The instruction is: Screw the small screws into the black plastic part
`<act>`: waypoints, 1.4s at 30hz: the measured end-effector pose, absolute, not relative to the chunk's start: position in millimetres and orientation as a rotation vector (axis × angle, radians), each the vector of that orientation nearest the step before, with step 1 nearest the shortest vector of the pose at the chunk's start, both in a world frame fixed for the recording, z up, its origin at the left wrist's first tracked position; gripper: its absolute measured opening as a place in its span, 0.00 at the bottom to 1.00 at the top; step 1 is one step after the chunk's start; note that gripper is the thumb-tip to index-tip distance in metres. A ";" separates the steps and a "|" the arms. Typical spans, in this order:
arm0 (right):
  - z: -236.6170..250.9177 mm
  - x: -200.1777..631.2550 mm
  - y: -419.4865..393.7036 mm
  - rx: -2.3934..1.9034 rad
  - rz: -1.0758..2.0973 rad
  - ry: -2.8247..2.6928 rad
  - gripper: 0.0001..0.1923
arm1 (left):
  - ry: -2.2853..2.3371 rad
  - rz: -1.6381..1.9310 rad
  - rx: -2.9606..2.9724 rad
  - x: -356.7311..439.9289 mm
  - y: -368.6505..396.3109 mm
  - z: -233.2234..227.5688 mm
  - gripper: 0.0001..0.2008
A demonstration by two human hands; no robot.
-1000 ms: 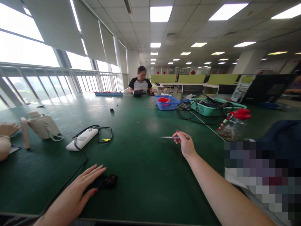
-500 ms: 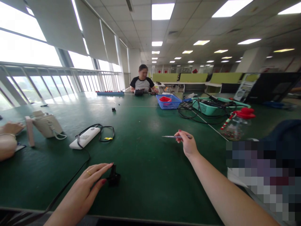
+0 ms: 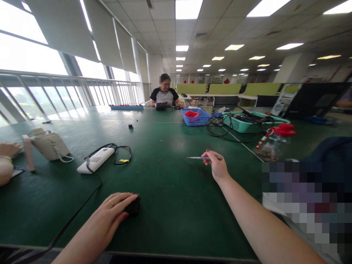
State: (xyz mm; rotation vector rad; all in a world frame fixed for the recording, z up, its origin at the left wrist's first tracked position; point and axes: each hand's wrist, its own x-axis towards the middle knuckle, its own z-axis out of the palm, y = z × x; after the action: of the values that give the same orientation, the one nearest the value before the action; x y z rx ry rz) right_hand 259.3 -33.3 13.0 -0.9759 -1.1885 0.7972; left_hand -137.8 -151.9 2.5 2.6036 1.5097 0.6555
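Note:
My left hand [image 3: 114, 211] rests palm down on the green table [image 3: 170, 183] near its front edge, fingers curled over a small black part [image 3: 134, 206] that is mostly hidden under them. My right hand [image 3: 217, 167] is stretched out over the middle of the table, pinching a thin metal tool [image 3: 198, 158] like tweezers or a pen, its tip pointing left and held just above the surface.
A white power strip [image 3: 95, 160] with a black cable lies to the left, beside a beige device [image 3: 49, 145]. Another person's hand [image 3: 8, 150] is at the far left. A blue basket [image 3: 195, 117], a teal basket [image 3: 247, 124] and a red-lidded jar [image 3: 275, 143] stand beyond. A person sits at the far end.
My left hand tipped the black part up on its edge, then closed over it and pressed it flat again, slightly to the right. My right hand with the tool barely moved.

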 end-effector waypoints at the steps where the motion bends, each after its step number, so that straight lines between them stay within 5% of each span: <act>1: 12.5 259.6 -33.0 -0.974 0.794 -1.189 0.19 | 1.513 0.647 2.603 -137.2 -151.5 2.4 0.21; 32: 9.9 256.6 -32.5 -0.982 0.776 -1.286 0.19 | 1.627 0.344 2.391 -123.1 -141.7 10.3 0.17; 42: 14.9 239.5 -40.0 -1.241 0.319 -1.704 0.11 | 1.369 0.374 2.572 -14.2 -72.7 52.9 0.17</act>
State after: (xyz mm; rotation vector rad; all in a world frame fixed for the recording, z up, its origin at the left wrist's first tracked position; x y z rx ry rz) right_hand 239.5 -40.0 14.9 -1.2414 -1.7041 0.3186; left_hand -14.2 -72.7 52.9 2.5723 1.3692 0.3741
